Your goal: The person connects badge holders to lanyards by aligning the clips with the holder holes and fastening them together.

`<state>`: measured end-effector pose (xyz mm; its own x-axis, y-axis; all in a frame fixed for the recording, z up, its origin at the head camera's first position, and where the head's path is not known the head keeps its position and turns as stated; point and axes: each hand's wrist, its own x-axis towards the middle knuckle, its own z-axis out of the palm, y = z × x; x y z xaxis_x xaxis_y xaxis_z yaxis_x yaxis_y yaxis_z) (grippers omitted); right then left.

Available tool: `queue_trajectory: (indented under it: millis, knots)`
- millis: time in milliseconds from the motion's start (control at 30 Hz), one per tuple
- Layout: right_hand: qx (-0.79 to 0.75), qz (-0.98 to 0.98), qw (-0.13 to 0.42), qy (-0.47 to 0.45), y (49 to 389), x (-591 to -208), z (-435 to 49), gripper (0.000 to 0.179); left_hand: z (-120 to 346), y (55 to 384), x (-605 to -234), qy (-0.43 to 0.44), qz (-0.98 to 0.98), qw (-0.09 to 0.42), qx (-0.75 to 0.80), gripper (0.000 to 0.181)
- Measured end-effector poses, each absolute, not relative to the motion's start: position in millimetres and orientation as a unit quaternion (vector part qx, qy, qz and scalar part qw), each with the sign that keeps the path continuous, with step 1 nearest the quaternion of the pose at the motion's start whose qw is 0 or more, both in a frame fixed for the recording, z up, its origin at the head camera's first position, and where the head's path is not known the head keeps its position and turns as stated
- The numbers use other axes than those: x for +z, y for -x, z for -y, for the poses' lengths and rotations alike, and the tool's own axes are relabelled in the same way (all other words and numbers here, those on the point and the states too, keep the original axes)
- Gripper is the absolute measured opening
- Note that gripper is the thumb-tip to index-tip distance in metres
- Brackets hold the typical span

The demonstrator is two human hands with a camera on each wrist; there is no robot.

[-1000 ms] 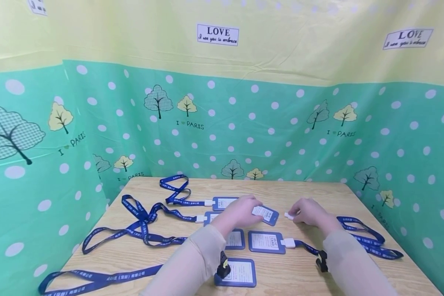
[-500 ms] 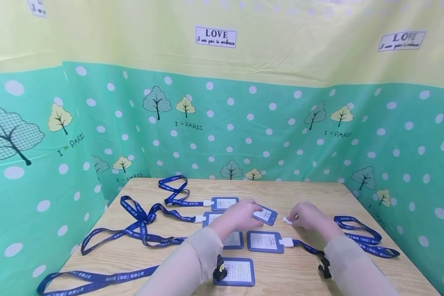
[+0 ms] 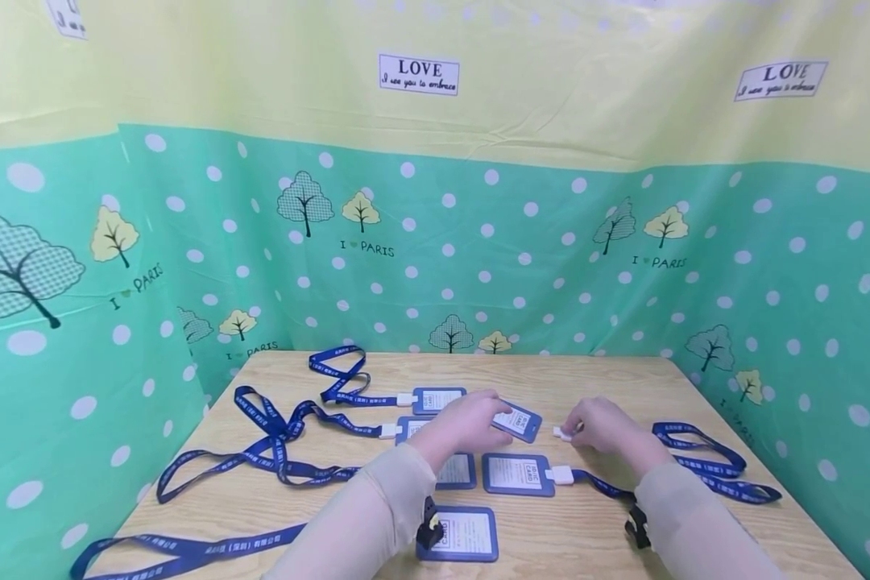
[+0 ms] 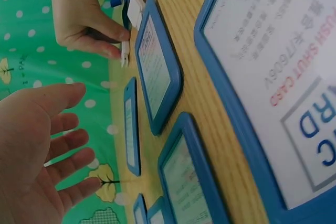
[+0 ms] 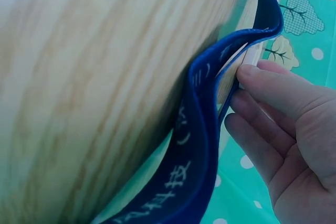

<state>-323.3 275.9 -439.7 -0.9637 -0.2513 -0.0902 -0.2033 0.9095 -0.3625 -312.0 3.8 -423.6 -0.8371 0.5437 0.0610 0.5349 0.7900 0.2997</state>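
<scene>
A blue-framed ID card holder (image 3: 518,421) lies on the wooden table with no clip on it. My left hand (image 3: 476,421) hovers beside its left end. In the left wrist view the left hand (image 4: 39,145) has loosely bent fingers with nothing between them, apart from that card holder (image 4: 131,127). To the right, my right hand (image 3: 604,424) pinches a white clip (image 3: 561,434) between thumb and fingers, a short gap from the holder. The right wrist view shows the right hand (image 5: 294,124) at the clip, behind a dark blue lanyard strap (image 5: 202,103).
Nearer lies a card holder (image 3: 518,474) clipped to a lanyard on the right. Several more holders, one at the front (image 3: 467,533), lie about my left forearm. Blue lanyards (image 3: 261,447) spread over the table's left side. A patterned curtain (image 3: 435,242) surrounds the table.
My right hand and the white clip have shifted slightly nearer. My left fingers have drawn back a little from the card holder, which stays on the table.
</scene>
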Motion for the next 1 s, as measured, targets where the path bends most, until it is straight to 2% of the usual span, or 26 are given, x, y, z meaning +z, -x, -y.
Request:
queue_trajectory:
  millis: [533, 733, 1000]
  knots:
    - [-0.189, -0.973, 0.066, 0.116, 321.7, -439.7, -278.0, 0.022, -3.1, 334.8, -412.4, -0.298, -0.942, 0.031, 0.151, 0.061]
    - [-0.191, -0.973, 0.067, 0.110, 322.2, -440.0, -276.2, 0.022, -3.5, 337.4, -419.9, -0.287, -0.943, 0.056, 0.158, 0.066]
    - [-0.193, -0.973, 0.066, 0.109, 322.5, -439.0, -276.1, 0.022, -10.7, 339.4, -433.0, -0.278, -0.949, 0.057, 0.139, 0.065]
